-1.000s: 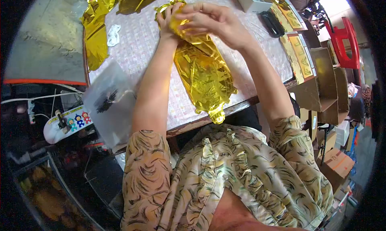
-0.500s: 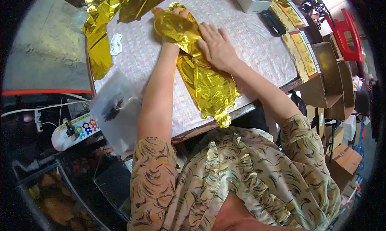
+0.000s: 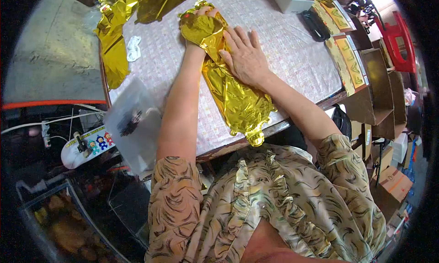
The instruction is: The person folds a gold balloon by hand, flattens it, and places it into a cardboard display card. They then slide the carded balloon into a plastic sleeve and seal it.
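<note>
A flat gold foil balloon lies lengthwise on the cloth-covered table, its near end with a crinkled tab reaching the front edge. Its far part is folded over my left hand, covering most of the back of it. Only the curled fingers and the wrist show, and the fingers grip the foil at the far end. My right hand rests flat along the balloon's right side, fingers stretched out and apart, touching the foil with the thumb side.
More gold foil balloons hang over the left edge. A white string bundle lies near them. A clear plastic bag hangs at the front left corner. At right are a white box, a black case and printed packets.
The folded foil over my left hand has shifted slightly right and bunched smaller. My right hand's fingers have spread a little more, with the hand still flat.
</note>
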A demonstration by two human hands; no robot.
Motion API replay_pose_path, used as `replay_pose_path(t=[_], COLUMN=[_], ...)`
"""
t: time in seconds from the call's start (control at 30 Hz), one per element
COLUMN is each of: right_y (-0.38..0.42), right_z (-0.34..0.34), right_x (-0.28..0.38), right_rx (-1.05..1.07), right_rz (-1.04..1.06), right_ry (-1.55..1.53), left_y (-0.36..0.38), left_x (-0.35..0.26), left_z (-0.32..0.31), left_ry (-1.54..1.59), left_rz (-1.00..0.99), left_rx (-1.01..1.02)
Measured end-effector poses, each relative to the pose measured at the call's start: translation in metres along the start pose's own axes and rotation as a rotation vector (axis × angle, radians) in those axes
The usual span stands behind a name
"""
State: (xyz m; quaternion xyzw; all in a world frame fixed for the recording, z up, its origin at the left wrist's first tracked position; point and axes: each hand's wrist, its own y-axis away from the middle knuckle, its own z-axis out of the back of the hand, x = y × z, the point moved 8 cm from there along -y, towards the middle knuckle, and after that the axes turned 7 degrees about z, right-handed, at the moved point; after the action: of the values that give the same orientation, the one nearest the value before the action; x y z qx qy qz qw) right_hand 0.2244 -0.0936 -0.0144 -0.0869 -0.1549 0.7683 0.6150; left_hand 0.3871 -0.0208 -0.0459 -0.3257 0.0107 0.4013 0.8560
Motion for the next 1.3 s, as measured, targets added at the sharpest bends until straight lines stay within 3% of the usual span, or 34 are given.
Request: replay_pose_path(t=[0.3,0.33,0.4,0.47,0.5,0.57,0.6,0.63,0.67,0.7,0.87,1.03,1.1,1.13,1.3], right_y=[0.000,0.000,-0.001,-0.001,-0.001,-0.001,-0.001,-0.002,-0.003,-0.002,-0.001,-0.001,0.000,0.003,0.025], right_z=[-0.002,-0.002,-0.004,-0.002,-0.002,-0.002,-0.003,-0.003,-0.004,-0.005,-0.003,-0.005,-0.003,-0.001,0.009], right_x=[0.000,0.001,0.000,0.001,0.001,0.000,0.001,0.001,0.000,0.000,0.001,0.009,0.017,0.021,0.040], right_rx=[0.050,0.045,0.070,0.071,0.074,0.076,0.078,0.077,0.084,0.094,0.096,0.096,0.033,0.015,0.113], right_rz=[-0.037,-0.035,-0.046,-0.049,-0.052,-0.054,-0.054,-0.048,-0.055,-0.062,-0.059,0.034,0.153,0.226,0.379], right_ry=[0.024,0.022,0.021,0.015,0.014,0.007,0.003,-0.001,0.003,0.006,0.013,0.049,-0.007,-0.042,-0.130], left_y=[-0.006,-0.016,-0.005,-0.027,-0.059,-0.073,-0.075,-0.072,-0.065,-0.059,-0.041,-0.036,-0.034,-0.034,-0.030], left_x=[0.004,0.004,0.025,0.040,0.096,0.078,0.038,0.014,-0.031,-0.037,-0.022,-0.010,-0.014,-0.022,-0.022], left_z=[0.017,0.032,0.028,0.067,0.069,0.115,0.127,0.112,0.111,0.084,0.019,0.013,0.012,0.024,0.024], left_ry=[0.009,0.344,0.950,0.806,0.474,0.217,0.231,0.347,0.283,0.287,0.313,0.355,0.360,0.494,0.506], left_rz=[-0.021,0.232,0.543,0.785,0.421,0.446,0.350,0.209,0.189,0.109,0.160,0.264,0.208,0.165,0.158], left_rx=[0.020,0.242,0.480,0.550,0.217,0.155,0.092,0.149,0.297,0.348,0.438,0.476,0.563,0.390,0.344])
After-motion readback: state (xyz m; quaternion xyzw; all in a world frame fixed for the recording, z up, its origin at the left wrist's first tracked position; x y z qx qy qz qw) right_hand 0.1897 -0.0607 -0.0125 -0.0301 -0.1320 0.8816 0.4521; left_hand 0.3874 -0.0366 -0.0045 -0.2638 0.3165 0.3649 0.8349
